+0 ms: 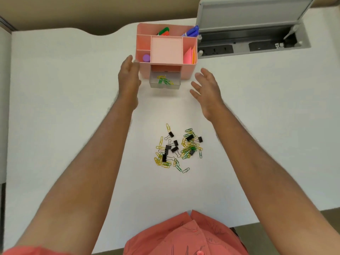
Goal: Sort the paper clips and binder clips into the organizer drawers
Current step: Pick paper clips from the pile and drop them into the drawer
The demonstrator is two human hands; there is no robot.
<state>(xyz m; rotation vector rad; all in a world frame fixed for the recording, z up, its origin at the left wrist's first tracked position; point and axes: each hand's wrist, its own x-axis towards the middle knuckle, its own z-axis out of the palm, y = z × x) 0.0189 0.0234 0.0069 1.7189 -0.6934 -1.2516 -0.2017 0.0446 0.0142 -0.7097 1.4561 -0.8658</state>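
The left hand [128,78] reaches with straight fingers beside the left wall of the pink organizer [166,52], seemingly touching it, while the right hand [207,89] hovers spread and empty just right of the clear drawer [165,82], which is pulled out and holds a few paper clips. Nearer, mid-tabletop [64,107], lie tangled yellow and green paper clips [189,149] and black binder clips [173,149]. Both look light; the slippery wire clips likely suit fingertip pinches, the stiffer binder clips a pinch across the body.

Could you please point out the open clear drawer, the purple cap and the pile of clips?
clear drawer [165,86]: head view, front wall.
purple cap [146,57]: head view, top.
pile of clips [177,149]: head view, middle.
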